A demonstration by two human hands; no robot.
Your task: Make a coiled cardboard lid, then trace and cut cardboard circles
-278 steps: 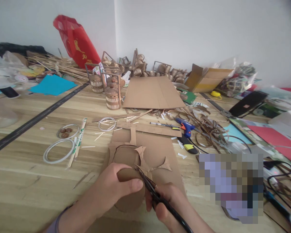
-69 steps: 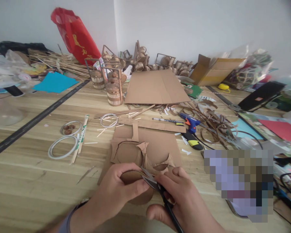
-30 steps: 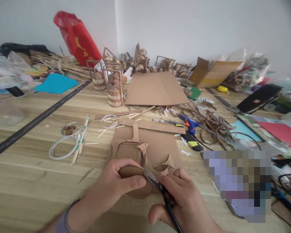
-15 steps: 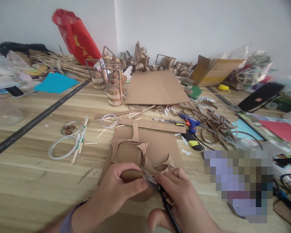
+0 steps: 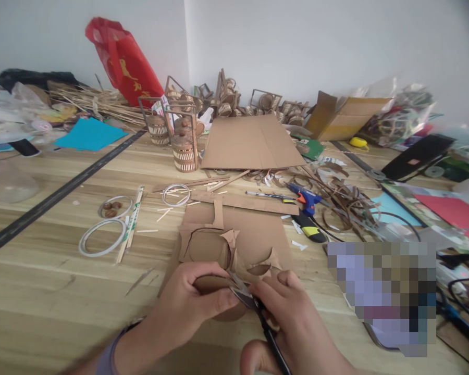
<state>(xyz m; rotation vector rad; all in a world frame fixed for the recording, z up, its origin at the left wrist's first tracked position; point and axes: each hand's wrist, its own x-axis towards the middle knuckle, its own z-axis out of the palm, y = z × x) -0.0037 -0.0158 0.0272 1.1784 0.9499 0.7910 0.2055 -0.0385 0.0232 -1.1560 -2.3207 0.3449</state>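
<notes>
My left hand (image 5: 197,294) pinches a rounded piece of brown cardboard (image 5: 213,284) between thumb and fingers. In my right hand (image 5: 287,310) is a pair of scissors with black handles (image 5: 272,341); its blades meet the cardboard's right edge by my left thumb. Part of another curved cardboard piece (image 5: 232,312) shows below my left thumb. Just beyond my hands lie cut cardboard scraps (image 5: 207,247) with rounded outlines, on top of a larger cardboard sheet (image 5: 273,229).
A blue glue gun (image 5: 307,198) and a black-and-yellow knife (image 5: 310,228) lie to the right, near curled brown strips (image 5: 336,200). White rings (image 5: 101,237) and thin sticks are at left. Small tiered baskets (image 5: 185,151) and a cardboard sheet (image 5: 252,143) stand farther back. A pixelated device (image 5: 386,297) lies right.
The scissors and both hands stay almost in place, with only a very slight shift at the cardboard's edge. The view has moved a little.
</notes>
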